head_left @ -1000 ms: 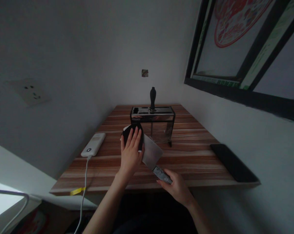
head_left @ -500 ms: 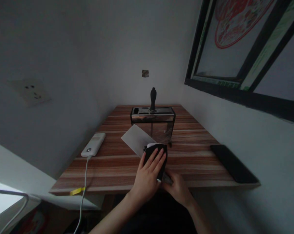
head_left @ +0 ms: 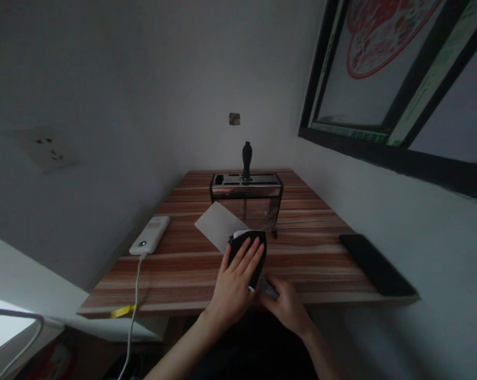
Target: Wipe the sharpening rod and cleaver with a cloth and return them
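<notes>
A broad, pale grey cleaver point(head_left: 217, 222) lies aslant over the striped wooden table, its flat blade pointing to the far left. My left hand point(head_left: 234, 285) holds a folded black cloth point(head_left: 261, 244) against the blade near its lower end, fingers laid along the cloth. A bit of white shows at the cloth's upper edge. Close to the table's front edge, my right hand point(head_left: 286, 307) is closed around the greyish handle point(head_left: 268, 288); the cloth and my left hand hide where handle and blade join. Just beyond the blade stands a knife block point(head_left: 246, 191) with a black handle upright in it.
At the left lies a white power bank point(head_left: 151, 235) with a white cable point(head_left: 136, 301) hanging over the front edge, a yellow tag beside it. A black phone point(head_left: 377, 264) rests at the right. Walls border the table point(head_left: 317, 274) on both sides and behind.
My left hand and the black cloth have shifted slightly left and toward the far end of the blade. More of the grey handle shows at my right hand. The view has turned a little.
</notes>
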A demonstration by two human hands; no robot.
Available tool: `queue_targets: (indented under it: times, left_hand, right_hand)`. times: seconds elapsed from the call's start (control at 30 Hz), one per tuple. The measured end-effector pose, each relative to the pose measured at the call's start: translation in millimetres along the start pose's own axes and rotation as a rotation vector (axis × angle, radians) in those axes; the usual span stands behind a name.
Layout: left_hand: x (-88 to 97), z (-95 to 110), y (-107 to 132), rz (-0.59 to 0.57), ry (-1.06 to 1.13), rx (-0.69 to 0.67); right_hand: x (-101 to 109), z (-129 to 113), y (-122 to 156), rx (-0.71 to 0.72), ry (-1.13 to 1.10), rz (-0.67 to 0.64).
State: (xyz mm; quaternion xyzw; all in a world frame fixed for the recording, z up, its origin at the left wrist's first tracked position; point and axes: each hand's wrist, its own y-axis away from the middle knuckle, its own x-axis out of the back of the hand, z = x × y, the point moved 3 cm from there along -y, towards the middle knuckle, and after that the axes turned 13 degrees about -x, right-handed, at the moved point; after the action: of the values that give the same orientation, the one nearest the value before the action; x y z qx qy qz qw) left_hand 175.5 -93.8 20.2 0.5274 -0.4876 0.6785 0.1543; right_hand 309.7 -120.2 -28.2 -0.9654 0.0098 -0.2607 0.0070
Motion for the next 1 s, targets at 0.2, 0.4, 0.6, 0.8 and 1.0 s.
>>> queue_targets:
  times: [0.2, 0.4, 0.6, 0.8, 1.0]
  left_hand:
    - [7.8, -22, -3, 0.058, -0.082, 0.081]
    - [16.6, -47, -8, 0.155, -0.142, 0.182]
    - [23.6, -71, -9, 0.233, -0.155, 0.272]
    - [25.2, -83, -14, 0.284, -0.163, 0.355]
    - [27.4, -79, -16, 0.275, -0.193, 0.360]
  right_hand:
    - [-1, 0, 1, -0.009, 0.011, -0.026]
    - [-1, 5, 2, -0.001, 0.053, 0.009]
    - [2, 0, 2, 0.018, 0.098, 0.034]
    - [0, 4, 2, 0.005, 0.056, 0.007]
    - [-1, 6, 2, -0.011, 0.063, 0.018]
